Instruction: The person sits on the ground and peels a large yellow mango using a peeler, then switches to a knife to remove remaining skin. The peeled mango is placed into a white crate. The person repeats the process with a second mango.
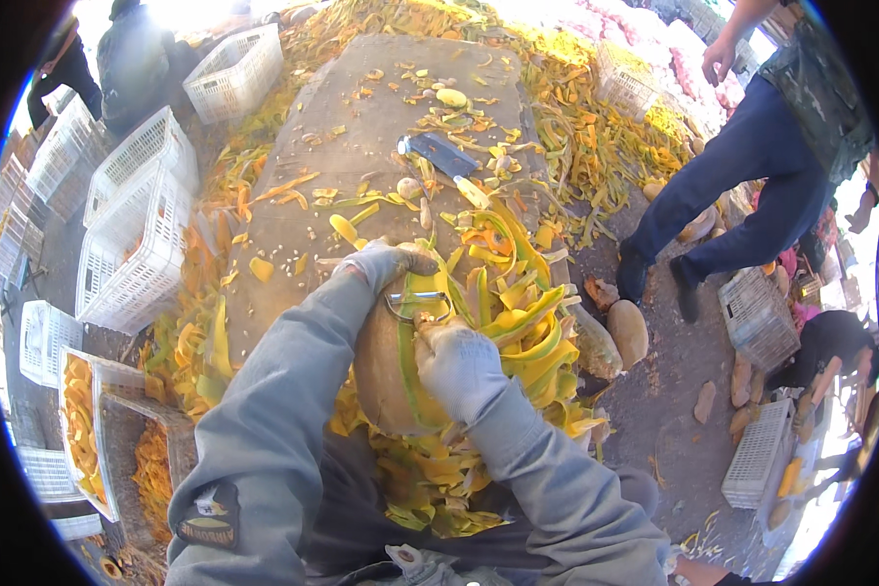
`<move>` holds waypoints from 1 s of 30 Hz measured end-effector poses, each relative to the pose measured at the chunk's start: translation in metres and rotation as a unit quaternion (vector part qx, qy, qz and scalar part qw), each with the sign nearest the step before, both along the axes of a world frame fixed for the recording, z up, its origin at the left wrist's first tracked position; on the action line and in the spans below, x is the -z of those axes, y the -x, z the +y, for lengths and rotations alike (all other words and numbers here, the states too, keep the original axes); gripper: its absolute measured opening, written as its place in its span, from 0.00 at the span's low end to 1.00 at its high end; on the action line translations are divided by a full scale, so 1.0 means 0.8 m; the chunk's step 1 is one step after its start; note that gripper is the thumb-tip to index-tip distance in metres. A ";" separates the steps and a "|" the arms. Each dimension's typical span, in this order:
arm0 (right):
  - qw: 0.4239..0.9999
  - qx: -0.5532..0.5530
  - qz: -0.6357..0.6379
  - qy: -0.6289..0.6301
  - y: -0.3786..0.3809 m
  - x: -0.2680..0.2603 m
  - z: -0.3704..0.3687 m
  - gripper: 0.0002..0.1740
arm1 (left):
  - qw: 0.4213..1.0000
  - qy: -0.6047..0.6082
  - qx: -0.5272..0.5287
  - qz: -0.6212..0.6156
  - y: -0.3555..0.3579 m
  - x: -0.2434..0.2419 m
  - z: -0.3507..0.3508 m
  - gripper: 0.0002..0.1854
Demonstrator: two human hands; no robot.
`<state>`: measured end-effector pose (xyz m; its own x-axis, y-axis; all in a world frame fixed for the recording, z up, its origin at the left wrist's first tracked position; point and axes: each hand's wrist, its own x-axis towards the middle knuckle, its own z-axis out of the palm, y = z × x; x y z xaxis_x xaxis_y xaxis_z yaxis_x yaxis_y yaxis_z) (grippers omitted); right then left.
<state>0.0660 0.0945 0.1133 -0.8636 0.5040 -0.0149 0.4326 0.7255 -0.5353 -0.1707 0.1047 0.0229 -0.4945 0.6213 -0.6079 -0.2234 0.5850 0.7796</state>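
Observation:
A large tan winter squash [381,366] lies before me at the board's near end, with green and yellow stripes where its skin is peeled away. My left hand [390,262], in a pale work glove, grips its far end. In my right hand [460,372], also gloved, is a wide metal Y-shaped peeler [419,296]; its blade is over the squash's upper side. Long green-and-yellow peels [531,308] pile up against the squash's right side. Farther up the board lie a cleaver with a dark blade [443,154] and a pale handle [472,193].
The wooden board [322,154] carries seeds and scraps. Peel heaps [579,132] line its right side. White plastic crates [135,249] stand at left, one holding orange pieces [80,425]. Whole squashes [626,333] lie right, near a standing person's legs [732,190]. Other people are around.

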 end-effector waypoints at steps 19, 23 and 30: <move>0.996 -0.023 -0.067 0.052 -0.214 0.014 -0.141 0.12 | 0.995 -0.015 0.062 0.082 -0.017 -0.032 -0.016 0.40; 0.996 -0.008 0.015 0.086 -0.191 -0.044 -0.116 0.16 | 0.999 -0.013 0.034 0.032 -0.004 -0.013 -0.012 0.39; 0.996 0.041 0.079 -0.007 -0.057 -0.034 0.002 0.16 | 0.998 -0.011 0.033 0.048 -0.007 -0.024 -0.016 0.37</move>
